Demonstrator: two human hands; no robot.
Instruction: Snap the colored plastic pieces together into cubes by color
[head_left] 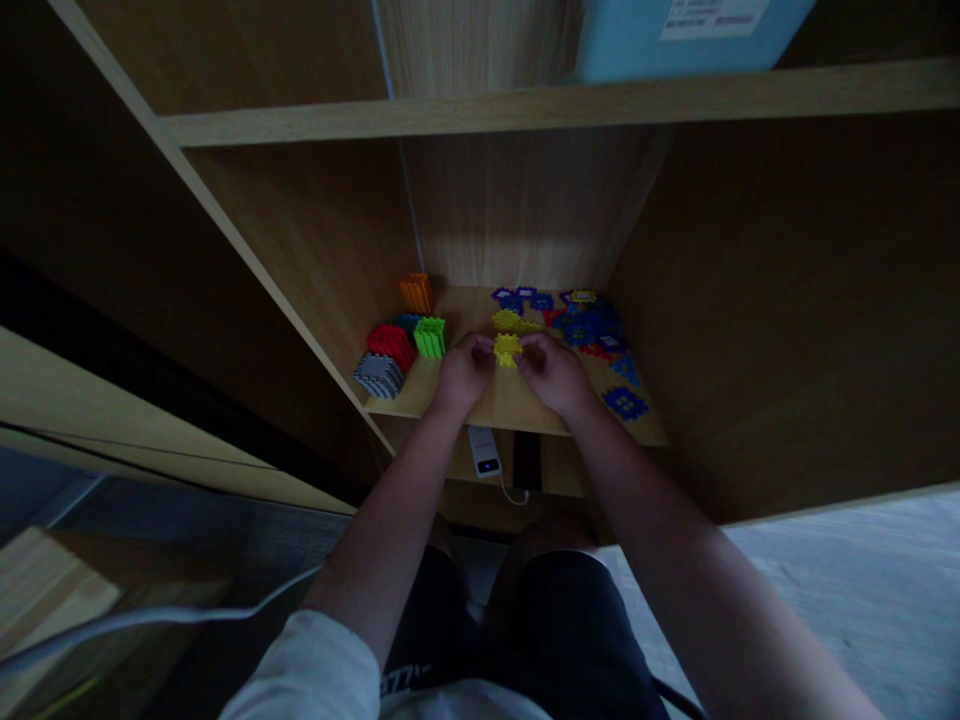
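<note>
My left hand [465, 370] and my right hand [555, 372] meet over a wooden shelf board [495, 403]. Between their fingertips is a small stack of yellow notched building tiles [508, 347], pinched from both sides. Just behind it lie more yellow tiles [508, 320], loosely overlapping. Neat blocks of same-colour tiles stand to the left: orange [416, 292], green [430, 337], red [392, 344] and grey [379, 374]. A dark blue block is partly hidden behind the green one.
Loose blue tiles [592, 325] and a few red ones [596, 351] lie to the right, a single blue tile [625, 403] near the edge. Below are a white power bank [484, 450] with a cable and a dark flat object [526, 460]. Overhead sits a light-blue box [630, 45].
</note>
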